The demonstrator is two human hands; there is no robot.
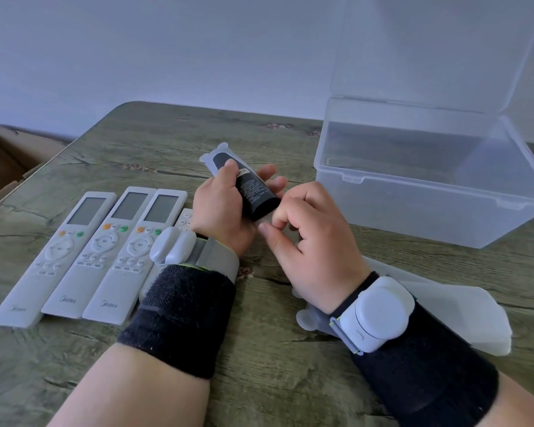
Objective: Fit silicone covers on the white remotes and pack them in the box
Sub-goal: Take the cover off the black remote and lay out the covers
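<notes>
**Cover in both hands, remotes waiting at left**

Head view. Gripped in the left hand (221, 217) at centre frame: a translucent cover (211, 157) with small ears at its far end, tilted up and away toward the upper left. Inside it, a dark printed piece (255, 189), its lower end level with the cover's open mouth. Fingers wrapped beneath, thumb laid across the top.

Just right of that, the right hand (315, 241), fingers curled, thumb and forefinger pinching the cover's open lower edge. Hands close together, both clamped on the cover, raised off the worktop (259, 380).

At left of frame, flat and face up: three white remotes (84, 260) side by side, touching. Beside them a fourth remote (184, 218), mostly hidden behind the left wrist.

At upper right, a clear plastic box (413, 217), lid (429, 50) hinged up and open.

At lower right, spare covers (463, 315) in a loose pile, partly under the right wrist.

On both forearms, black wristbands (179, 318) with white devices. At far left edge, a cardboard carton (0, 161).
</notes>
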